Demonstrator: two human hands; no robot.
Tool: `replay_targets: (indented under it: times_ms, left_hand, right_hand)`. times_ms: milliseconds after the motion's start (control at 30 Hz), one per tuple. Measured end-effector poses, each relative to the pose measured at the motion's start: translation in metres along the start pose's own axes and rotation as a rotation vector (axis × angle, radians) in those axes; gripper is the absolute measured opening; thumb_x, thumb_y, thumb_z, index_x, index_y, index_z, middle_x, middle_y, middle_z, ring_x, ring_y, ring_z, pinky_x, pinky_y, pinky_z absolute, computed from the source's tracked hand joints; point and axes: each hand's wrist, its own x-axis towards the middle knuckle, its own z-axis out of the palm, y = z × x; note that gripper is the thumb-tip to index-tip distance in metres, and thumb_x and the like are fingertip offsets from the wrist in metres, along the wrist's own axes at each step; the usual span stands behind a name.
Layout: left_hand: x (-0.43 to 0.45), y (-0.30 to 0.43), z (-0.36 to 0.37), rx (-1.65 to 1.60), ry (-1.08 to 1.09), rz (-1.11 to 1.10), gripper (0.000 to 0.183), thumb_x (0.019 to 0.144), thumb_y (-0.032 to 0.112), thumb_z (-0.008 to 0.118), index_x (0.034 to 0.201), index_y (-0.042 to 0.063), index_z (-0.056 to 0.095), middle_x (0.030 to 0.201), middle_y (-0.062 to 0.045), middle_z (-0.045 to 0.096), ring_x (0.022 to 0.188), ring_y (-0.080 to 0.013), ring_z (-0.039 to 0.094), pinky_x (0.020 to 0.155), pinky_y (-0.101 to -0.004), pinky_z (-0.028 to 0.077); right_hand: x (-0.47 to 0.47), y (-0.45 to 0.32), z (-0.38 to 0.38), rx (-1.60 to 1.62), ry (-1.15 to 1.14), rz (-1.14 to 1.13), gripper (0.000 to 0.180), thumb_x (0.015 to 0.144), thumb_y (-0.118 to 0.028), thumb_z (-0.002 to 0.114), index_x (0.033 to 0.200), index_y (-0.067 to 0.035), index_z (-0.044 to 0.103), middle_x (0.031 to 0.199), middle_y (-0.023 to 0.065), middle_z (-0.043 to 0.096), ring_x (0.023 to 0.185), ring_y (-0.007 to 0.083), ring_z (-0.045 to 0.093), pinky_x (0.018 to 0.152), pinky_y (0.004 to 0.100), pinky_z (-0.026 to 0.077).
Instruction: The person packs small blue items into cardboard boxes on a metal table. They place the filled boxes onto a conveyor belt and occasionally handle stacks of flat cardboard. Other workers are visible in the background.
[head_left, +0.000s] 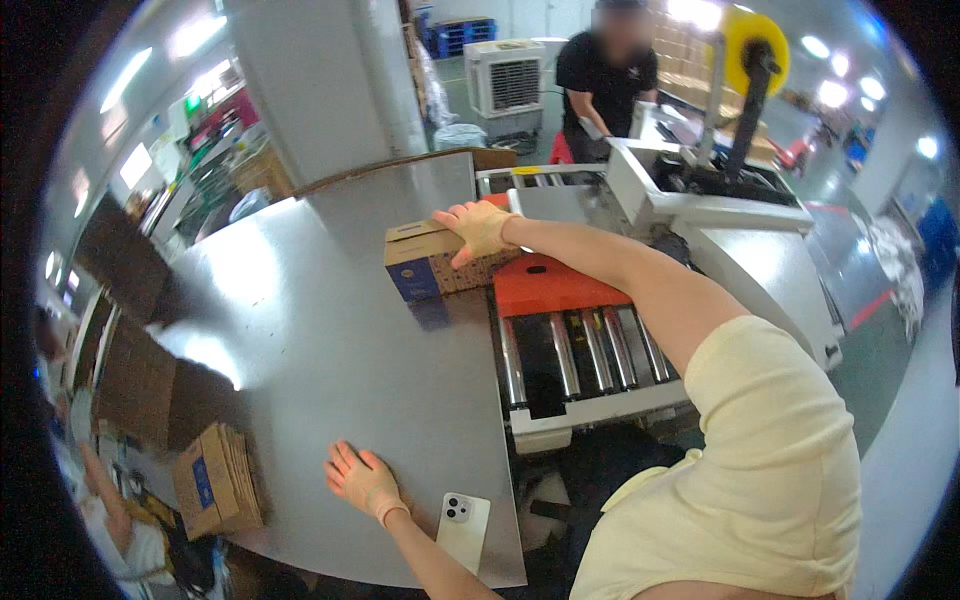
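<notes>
A closed cardboard box (435, 262) with a blue printed end lies at the right edge of the metal table (322, 360), beside the roller conveyor (577, 352). My right hand (480, 229), in a thin pale glove, spans the box, fingers over its top and thumb down the near side. Its far end is partly hidden by my hand and arm. Lower down, my left hand (364, 480), gloved likewise with bare fingertips, lies on the tabletop holding nothing, its fingers slightly apart. Close to that wrist a white smartphone (463, 529) rests with its cameras up.
A red-orange guide plate (555, 286) covers part of the rollers. Behind it stands a sealing machine (705, 176) with a yellow tape roll (750, 49). Flattened cartons (217, 480) stand at the table's left. A co-worker (607, 82) is beyond the conveyor; another person's arm (109, 495) shows left.
</notes>
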Motion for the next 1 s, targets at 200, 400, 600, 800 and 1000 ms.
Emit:
replay_targets:
  times_ms: [200, 400, 600, 800, 1000]
  left_hand:
    - [0.006, -0.004, 0.001, 0.020, -0.009, 0.045, 0.042, 0.095, 0.023, 0.045, 0.133, 0.006, 0.051, 0.144, -0.006, 0.047, 0.134, -0.0310, 0.037, 0.114, -0.0445, 0.026]
    - [0.019, -0.028, -0.006, 0.016, -0.003, -0.001, 0.039, 0.093, 0.020, 0.045, 0.128, 0.004, 0.054, 0.141, -0.012, 0.050, 0.129, -0.0322, 0.044, 0.109, -0.0444, 0.035]
    - [0.016, -0.032, -0.011, 0.132, 0.246, 0.154, 0.034, 0.090, 0.026, 0.050, 0.115, 0.006, 0.062, 0.112, -0.015, 0.063, 0.102, -0.0344, 0.057, 0.088, -0.0482, 0.045]
    - [0.019, -0.037, -0.002, 0.168, 0.297, 0.186, 0.032, 0.089, 0.025, 0.051, 0.112, 0.006, 0.062, 0.107, -0.014, 0.064, 0.100, -0.0348, 0.056, 0.087, -0.0487, 0.044]
    - [0.016, -0.032, -0.003, 0.208, 0.266, 0.158, 0.031, 0.089, 0.025, 0.050, 0.111, 0.006, 0.063, 0.106, -0.016, 0.063, 0.101, -0.0356, 0.056, 0.087, -0.0493, 0.044]
  right_hand:
    - [-0.021, 0.017, -0.022, -0.010, -0.149, 0.189, 0.095, 0.063, -0.056, 0.080, 0.136, -0.008, 0.043, 0.119, 0.0177, 0.059, 0.111, 0.0334, 0.059, 0.091, 0.0440, 0.048]
    - [-0.019, 0.017, -0.012, 0.075, -0.015, 0.139, 0.086, 0.061, -0.055, 0.080, 0.131, -0.012, 0.051, 0.114, 0.0161, 0.063, 0.108, 0.0320, 0.061, 0.090, 0.0441, 0.049]
    - [-0.020, 0.015, -0.016, 0.005, -0.040, 0.134, 0.069, 0.071, -0.051, 0.075, 0.128, -0.017, 0.060, 0.119, 0.0093, 0.065, 0.108, 0.0310, 0.061, 0.089, 0.0431, 0.048]
    - [-0.020, 0.016, -0.016, 0.129, -0.295, 0.188, 0.050, 0.077, -0.044, 0.069, 0.119, -0.017, 0.066, 0.107, 0.0060, 0.070, 0.100, 0.0257, 0.066, 0.082, 0.0402, 0.051]
    - [-0.010, 0.027, -0.008, 0.104, -0.277, 0.185, 0.036, 0.077, -0.041, 0.067, 0.101, -0.015, 0.073, 0.096, 0.0046, 0.072, 0.090, 0.0260, 0.068, 0.074, 0.0413, 0.052]
